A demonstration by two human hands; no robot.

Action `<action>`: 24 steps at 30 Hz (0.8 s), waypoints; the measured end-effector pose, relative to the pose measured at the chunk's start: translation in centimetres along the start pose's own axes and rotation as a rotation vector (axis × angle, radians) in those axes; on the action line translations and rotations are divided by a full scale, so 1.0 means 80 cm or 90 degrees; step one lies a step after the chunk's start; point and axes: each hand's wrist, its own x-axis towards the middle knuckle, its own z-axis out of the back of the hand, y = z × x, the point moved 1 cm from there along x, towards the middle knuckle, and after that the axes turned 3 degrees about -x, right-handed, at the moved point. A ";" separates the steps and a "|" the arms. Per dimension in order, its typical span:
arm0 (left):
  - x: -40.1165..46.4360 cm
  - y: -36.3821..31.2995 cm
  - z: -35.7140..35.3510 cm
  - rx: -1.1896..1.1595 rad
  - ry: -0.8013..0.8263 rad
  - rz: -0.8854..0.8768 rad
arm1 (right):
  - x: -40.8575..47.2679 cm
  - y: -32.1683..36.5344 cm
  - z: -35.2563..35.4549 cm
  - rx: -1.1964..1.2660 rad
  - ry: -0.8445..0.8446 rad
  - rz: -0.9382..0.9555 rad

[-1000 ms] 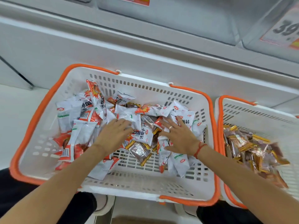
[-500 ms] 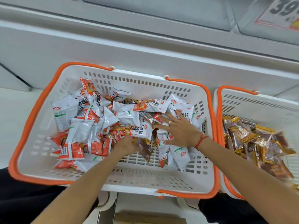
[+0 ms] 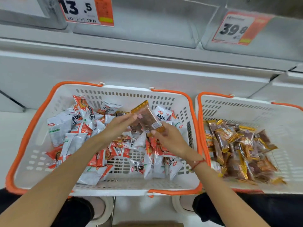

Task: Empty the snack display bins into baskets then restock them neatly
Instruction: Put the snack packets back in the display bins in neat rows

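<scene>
Hands meet above the left basket [image 3: 41, 115], sharing one brown snack packet [image 3: 148, 117] with gold crimped ends. The left hand [image 3: 120, 124] pinches it near its upper part; the right hand [image 3: 165, 136] pinches the lower gold seal. The packet looks light, its film slick and crinkly, the contents probably soft. Crimped ends seem the safest hold. Matching brown packets [image 3: 236, 148] lie in the right basket [image 3: 246, 105], where this stray likely belongs.
</scene>
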 end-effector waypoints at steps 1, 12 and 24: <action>0.007 -0.001 -0.005 0.026 0.006 -0.016 | -0.012 0.004 0.011 0.033 -0.042 -0.016; 0.078 0.084 0.010 0.835 0.067 -0.155 | -0.095 -0.091 0.170 -0.237 -0.447 -0.342; 0.060 0.089 0.064 0.937 0.062 -0.080 | 0.047 -0.009 -0.007 -0.342 -0.145 0.012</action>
